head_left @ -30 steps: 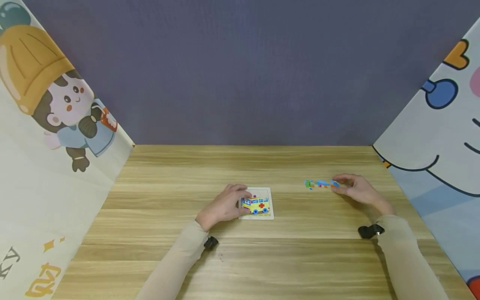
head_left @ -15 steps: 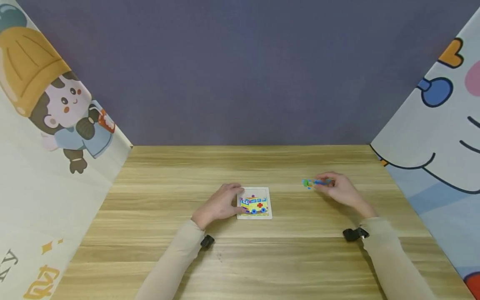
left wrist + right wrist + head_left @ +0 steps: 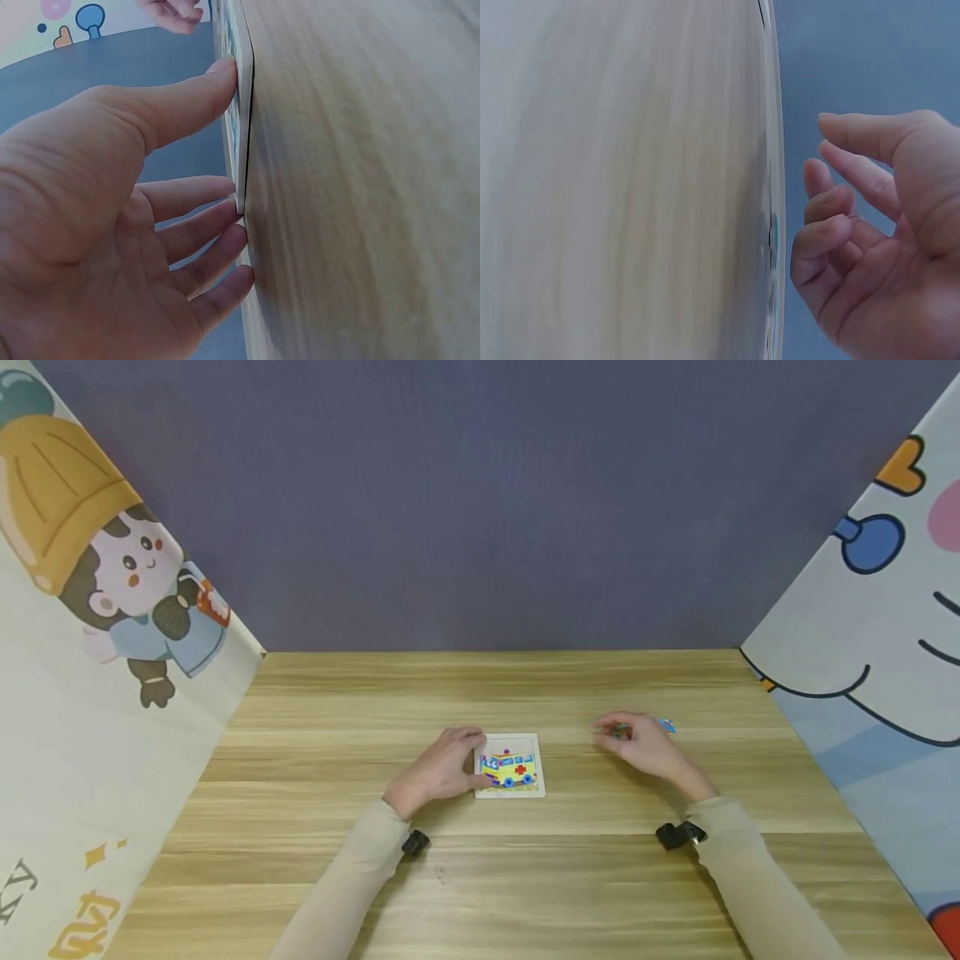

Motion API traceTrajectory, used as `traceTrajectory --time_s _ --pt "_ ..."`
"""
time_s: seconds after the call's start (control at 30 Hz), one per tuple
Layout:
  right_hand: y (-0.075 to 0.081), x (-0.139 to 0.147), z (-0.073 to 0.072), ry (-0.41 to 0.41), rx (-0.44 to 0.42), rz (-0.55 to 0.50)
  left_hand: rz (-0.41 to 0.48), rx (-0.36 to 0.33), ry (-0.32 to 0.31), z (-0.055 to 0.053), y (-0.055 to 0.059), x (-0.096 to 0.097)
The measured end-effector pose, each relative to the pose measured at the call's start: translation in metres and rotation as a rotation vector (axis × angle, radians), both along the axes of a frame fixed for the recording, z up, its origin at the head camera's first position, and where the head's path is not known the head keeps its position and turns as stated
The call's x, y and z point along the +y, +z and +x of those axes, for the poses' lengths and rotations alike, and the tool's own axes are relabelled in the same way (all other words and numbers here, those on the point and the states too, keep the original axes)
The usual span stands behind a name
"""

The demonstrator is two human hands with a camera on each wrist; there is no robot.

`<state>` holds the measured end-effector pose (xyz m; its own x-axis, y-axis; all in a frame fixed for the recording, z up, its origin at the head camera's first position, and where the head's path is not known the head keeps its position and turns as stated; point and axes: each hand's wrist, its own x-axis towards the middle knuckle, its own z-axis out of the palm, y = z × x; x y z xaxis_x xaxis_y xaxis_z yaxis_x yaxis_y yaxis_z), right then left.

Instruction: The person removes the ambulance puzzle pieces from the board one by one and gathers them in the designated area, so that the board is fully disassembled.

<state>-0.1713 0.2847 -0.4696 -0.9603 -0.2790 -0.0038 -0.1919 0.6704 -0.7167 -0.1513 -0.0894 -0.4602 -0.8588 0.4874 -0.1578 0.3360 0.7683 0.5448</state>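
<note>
A square ambulance jigsaw in a white-rimmed tray [image 3: 510,790] lies near the table's middle. My left hand [image 3: 442,766] rests at the tray's left edge, thumb on top and fingers fairly straight. In the left wrist view, the thumb [image 3: 187,105] touches the tray [image 3: 241,135], and the fingertips reach its edge and the tabletop. To the right, my right hand [image 3: 648,745] hovers over loose puzzle pieces. A greenish puzzle piece [image 3: 621,732] shows between its thumb and forefinger. In the right wrist view, the right hand [image 3: 885,232] has a gap between thumb and forefinger, with nothing held.
A blue puzzle piece [image 3: 666,725] lies just beyond the right hand, partly covered by it. The wood-grain table [image 3: 510,877] meets a dark back wall [image 3: 495,510]. Cartoon-printed panels stand at left [image 3: 90,760] and right [image 3: 810,652].
My right hand has moved left along the row of pieces, from the blue ones to over the green one. My left hand stays at the tray, nearly unchanged.
</note>
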Motion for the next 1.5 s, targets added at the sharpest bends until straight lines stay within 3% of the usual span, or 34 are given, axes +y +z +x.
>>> traceTrajectory --time_s 0.37,0.63,1.5 --pt "0.000 -0.027 0.002 0.019 -0.014 0.032 -0.001 0.001 0.000 -0.001 -0.001 0.001" --pt "-0.001 -0.042 0.003 0.046 -0.033 -0.010 -0.003 -0.004 0.004 0.000 -0.001 0.001" --pt "-0.001 -0.091 0.003 0.185 -0.035 -0.017 0.008 0.011 0.017 -0.002 -0.003 0.001"
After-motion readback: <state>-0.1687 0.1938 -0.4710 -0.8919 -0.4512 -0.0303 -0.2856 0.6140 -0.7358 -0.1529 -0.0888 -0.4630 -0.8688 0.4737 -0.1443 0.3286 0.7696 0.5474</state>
